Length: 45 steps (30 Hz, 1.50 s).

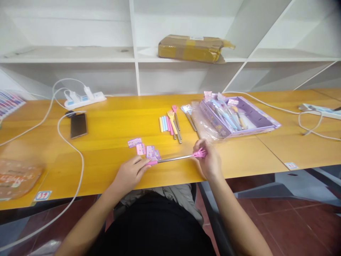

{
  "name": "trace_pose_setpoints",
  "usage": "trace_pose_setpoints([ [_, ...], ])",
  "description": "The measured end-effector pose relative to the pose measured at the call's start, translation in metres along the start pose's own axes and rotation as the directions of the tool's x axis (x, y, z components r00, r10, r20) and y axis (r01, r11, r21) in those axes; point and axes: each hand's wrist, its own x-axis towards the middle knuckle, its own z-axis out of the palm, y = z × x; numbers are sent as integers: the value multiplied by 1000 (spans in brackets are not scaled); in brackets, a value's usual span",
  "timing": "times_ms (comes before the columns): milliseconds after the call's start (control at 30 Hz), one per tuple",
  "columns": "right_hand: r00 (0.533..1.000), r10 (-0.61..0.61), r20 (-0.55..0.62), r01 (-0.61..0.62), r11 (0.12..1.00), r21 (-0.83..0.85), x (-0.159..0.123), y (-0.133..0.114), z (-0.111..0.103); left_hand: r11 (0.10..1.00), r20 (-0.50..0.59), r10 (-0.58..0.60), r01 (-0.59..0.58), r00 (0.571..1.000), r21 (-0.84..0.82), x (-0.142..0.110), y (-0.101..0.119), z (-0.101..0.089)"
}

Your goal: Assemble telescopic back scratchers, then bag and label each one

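Observation:
A telescopic back scratcher (174, 158) with a pink handle, a metal rod and a pink claw head stretches between my hands over the table's front part. My left hand (131, 172) pinches its pink handle. My right hand (210, 160) is closed around the claw-head end. Just beyond my left hand lie several small printed cards (150, 151) in pink and purple. Farther back are several loose handles (165, 124) in yellow, blue and pink, beside a yellow claw head (171, 115) and a pink claw head (174, 108) on metal rods. Bluish-white claw heads (186, 108) lie right of them.
A purple box (253, 132) holds several wrapped back scratchers, with clear plastic bags (204, 124) at its left. A phone (79, 126), a power strip (85, 101) and white cables occupy the left. A taped carton (190, 49) sits on the shelf.

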Motion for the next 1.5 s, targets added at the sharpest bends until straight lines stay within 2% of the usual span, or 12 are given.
trace_pose_setpoints([
  [133,998,0,64,11,984,-179,-3,1,-3,999,-4,51,-51,999,6,-1,-3,3],
  [300,993,-19,119,47,969,-242,-11,-3,6,995,-23,94,-94,995,20,-1,-4,5],
  [600,983,2,184,45,968,-249,-27,-9,33,994,3,98,-98,995,39,0,0,3],
  [867,978,67,196,-25,978,-208,-34,4,45,994,20,110,-111,994,23,-2,-1,3],
  [1033,976,75,206,-31,978,-207,-37,12,52,996,61,75,-78,995,32,-3,1,3],
  [1333,966,75,248,-6,964,-267,-40,17,58,998,70,63,-62,996,-12,-3,2,-1],
  [1500,937,134,323,-32,953,-301,-33,17,46,998,109,36,-32,993,-45,-4,3,-1],
])
